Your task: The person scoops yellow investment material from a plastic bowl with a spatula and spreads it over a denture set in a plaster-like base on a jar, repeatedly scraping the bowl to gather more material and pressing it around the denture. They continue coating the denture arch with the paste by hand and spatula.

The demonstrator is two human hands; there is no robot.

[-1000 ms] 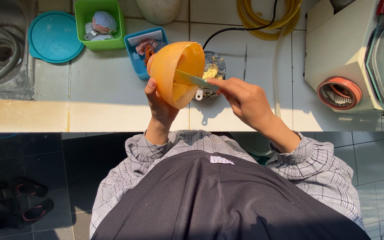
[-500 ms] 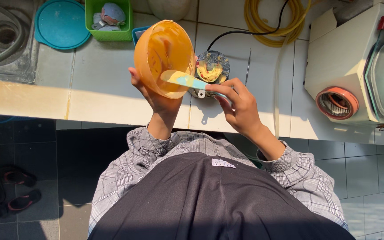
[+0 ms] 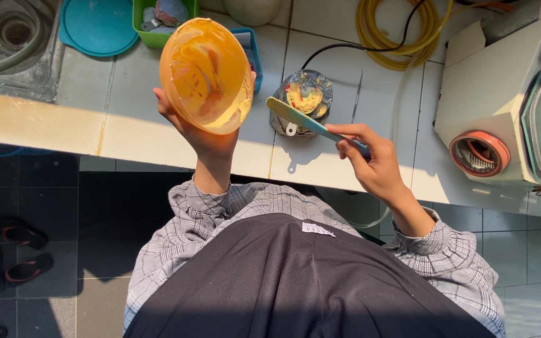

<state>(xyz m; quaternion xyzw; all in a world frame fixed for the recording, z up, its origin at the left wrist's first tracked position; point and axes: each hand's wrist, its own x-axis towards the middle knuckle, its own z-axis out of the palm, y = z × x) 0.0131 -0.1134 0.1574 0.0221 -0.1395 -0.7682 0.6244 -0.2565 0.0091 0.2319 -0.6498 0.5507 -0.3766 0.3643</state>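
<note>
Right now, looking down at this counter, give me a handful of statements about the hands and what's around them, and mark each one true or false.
1. The left hand holds an orange bowl tilted up off the counter. True.
2. The right hand grips a spatula by its handle. True.
3. The spatula's blade is inside the orange bowl. False: it is outside the bowl, over a small clear dish of yellowish paste.
4. A coiled yellow hose lies on the white tiled counter. True.
5. The round teal lid sits to the right of the white machine. False: it is at the far left, beside the sink.
</note>
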